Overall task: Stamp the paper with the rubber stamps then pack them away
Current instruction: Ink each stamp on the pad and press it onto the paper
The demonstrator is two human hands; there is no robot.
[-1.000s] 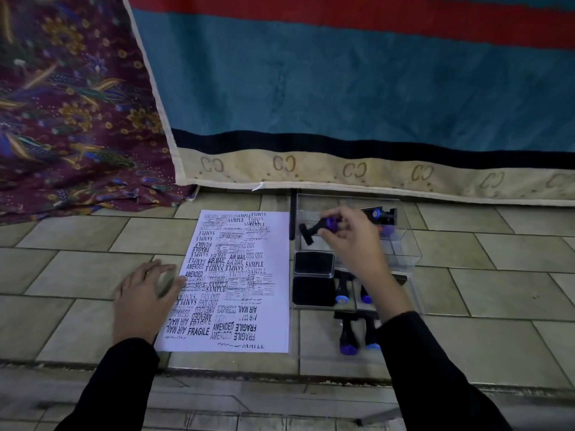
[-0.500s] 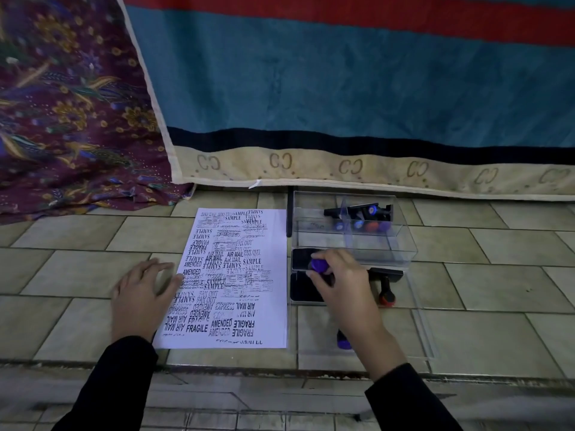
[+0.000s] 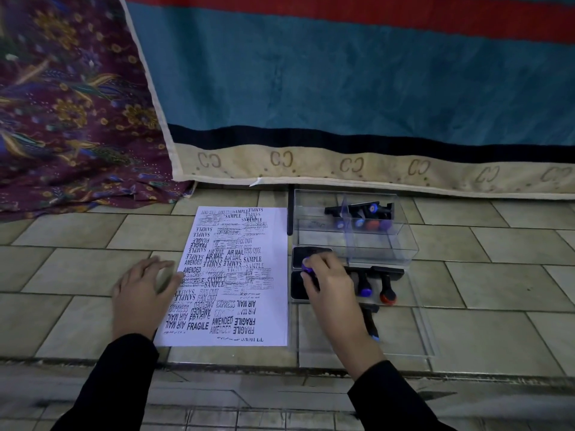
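Observation:
A white paper sheet (image 3: 236, 275) covered in black stamp prints lies on the tiled floor. My left hand (image 3: 141, 290) rests flat on the floor at its left edge, fingertips touching the sheet. My right hand (image 3: 329, 281) grips a purple-topped stamp (image 3: 307, 266) and holds it down over the black ink pad (image 3: 311, 253) right of the paper. Several stamps (image 3: 361, 214) lie in the clear plastic box (image 3: 401, 244) behind. A blue-handled stamp (image 3: 364, 283) and a red-handled stamp (image 3: 387, 289) lie right of my hand; another (image 3: 371, 328) lies nearer me.
A clear flat lid (image 3: 417, 337) lies under the loose stamps. A black pen (image 3: 290, 209) lies between paper and box. A blue, red and cream blanket (image 3: 342, 88) hangs behind, with patterned purple cloth (image 3: 62, 104) at left. A step edge (image 3: 217, 365) runs near me.
My right hand left the clear box, where it put a stamp, came down to the loose stamps, picked up a purple-topped one and now holds it over the ink pad. My left hand stayed put.

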